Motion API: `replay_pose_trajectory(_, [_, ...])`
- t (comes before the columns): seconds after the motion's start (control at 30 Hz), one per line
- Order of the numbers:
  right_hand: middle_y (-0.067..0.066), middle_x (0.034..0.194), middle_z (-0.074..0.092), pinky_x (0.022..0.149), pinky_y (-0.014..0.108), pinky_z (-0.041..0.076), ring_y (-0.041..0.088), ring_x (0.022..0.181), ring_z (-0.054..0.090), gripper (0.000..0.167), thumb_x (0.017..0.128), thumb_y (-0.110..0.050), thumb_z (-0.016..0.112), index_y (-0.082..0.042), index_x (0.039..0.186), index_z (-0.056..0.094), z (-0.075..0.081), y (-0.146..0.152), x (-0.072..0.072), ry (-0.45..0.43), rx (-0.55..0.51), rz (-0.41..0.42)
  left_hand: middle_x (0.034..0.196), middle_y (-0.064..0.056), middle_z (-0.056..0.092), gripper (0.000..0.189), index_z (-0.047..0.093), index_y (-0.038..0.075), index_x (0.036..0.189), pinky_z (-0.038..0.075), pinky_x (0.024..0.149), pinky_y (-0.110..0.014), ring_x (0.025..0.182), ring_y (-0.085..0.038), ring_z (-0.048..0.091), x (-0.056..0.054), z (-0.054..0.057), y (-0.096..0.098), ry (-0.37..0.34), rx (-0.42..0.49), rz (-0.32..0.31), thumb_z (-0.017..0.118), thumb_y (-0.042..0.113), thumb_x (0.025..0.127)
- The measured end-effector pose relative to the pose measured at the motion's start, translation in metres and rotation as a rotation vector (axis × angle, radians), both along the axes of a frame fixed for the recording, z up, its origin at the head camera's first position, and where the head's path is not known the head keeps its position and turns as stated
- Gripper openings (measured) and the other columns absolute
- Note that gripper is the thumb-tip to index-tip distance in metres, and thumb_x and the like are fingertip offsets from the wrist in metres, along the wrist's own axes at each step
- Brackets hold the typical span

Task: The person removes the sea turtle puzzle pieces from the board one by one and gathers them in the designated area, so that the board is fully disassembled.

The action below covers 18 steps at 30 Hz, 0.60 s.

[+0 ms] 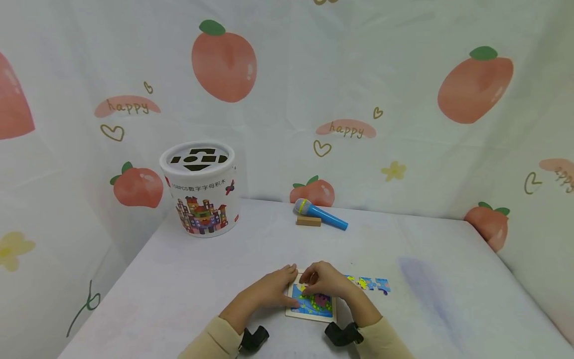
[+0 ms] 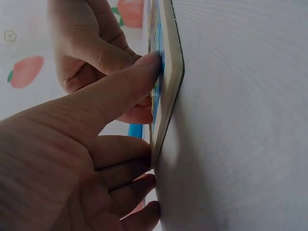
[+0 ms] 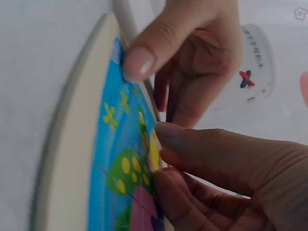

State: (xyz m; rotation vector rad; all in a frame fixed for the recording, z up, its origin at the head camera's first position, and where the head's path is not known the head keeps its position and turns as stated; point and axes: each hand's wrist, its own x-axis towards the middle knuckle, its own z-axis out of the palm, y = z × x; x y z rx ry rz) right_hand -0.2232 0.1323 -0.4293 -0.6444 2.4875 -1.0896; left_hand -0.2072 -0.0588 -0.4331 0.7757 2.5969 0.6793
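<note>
A jigsaw puzzle in a pale wooden tray (image 1: 309, 316) lies on the table, its blue picture showing green, yellow and pink shapes. My left hand (image 1: 271, 289) holds the tray at its left side. The left thumb (image 2: 147, 67) presses on the picture near the edge, while the other fingers bend along the tray's side. Over the upper part of the puzzle, my right hand (image 1: 331, 282) pinches a puzzle piece with yellow on it (image 3: 154, 150) between thumb and fingertips, low against the picture. The right fingers hide part of that piece.
Several loose puzzle pieces (image 1: 375, 284) lie right of the tray, partly behind the right hand. Farther back are a blue toy microphone (image 1: 329, 218) and a brown wooden block (image 1: 308, 221). A white block bucket (image 1: 202, 194) stands at the back left, before a patterned curtain (image 1: 278, 99).
</note>
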Motion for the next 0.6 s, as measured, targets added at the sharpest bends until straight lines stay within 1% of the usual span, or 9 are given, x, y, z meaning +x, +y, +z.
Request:
replay_pose_trajectory(0.1, [0.004, 0.086, 0.066, 0.062, 0.017, 0.047, 0.011, 0.072, 0.053, 0.016, 0.078, -0.008, 0.074, -0.002, 0.092, 0.069, -0.0014, -0.0026, 0.0021, 0.013, 0.003, 0.001, 0.152, -0.011, 0.030, 0.081, 0.037, 0.001, 0.141, 0.028, 0.112, -0.045, 0.141, -0.028, 0.027, 0.0002, 0.0003, 0.0002, -0.006, 0.003, 0.001, 0.073, 0.037, 0.078])
replay_pose_trajectory(0.23, [0.003, 0.081, 0.065, 0.061, 0.018, 0.048, 0.011, 0.070, 0.053, 0.012, 0.078, -0.006, 0.074, -0.002, 0.088, 0.069, -0.0025, -0.0046, 0.0041, 0.022, 0.003, -0.009, 0.152, -0.011, 0.031, 0.081, 0.038, 0.001, 0.141, 0.028, 0.112, -0.045, 0.141, -0.027, 0.027, 0.0003, 0.0000, 0.0005, 0.000, -0.004, 0.004, 0.073, 0.037, 0.078])
replay_pose_trajectory(0.33, [0.002, 0.077, 0.064, 0.060, 0.019, 0.049, 0.011, 0.068, 0.053, 0.010, 0.077, -0.005, 0.073, -0.001, 0.086, 0.069, -0.0028, -0.0055, 0.0053, 0.015, 0.000, -0.015, 0.152, -0.011, 0.031, 0.081, 0.038, 0.001, 0.141, 0.028, 0.112, -0.045, 0.141, -0.027, 0.027, 0.0005, -0.0002, 0.0000, 0.000, -0.003, 0.006, 0.074, 0.037, 0.078])
replay_pose_trajectory(0.6, [0.002, 0.076, 0.060, 0.060, 0.019, 0.047, 0.011, 0.068, 0.051, 0.009, 0.080, -0.004, 0.070, 0.000, 0.086, 0.066, -0.0045, -0.0046, 0.0052, -0.012, -0.033, -0.019, 0.152, -0.010, 0.031, 0.081, 0.038, 0.001, 0.141, 0.028, 0.112, -0.045, 0.141, -0.027, 0.027, 0.0016, 0.0019, 0.0005, -0.012, 0.002, 0.015, 0.074, 0.036, 0.078])
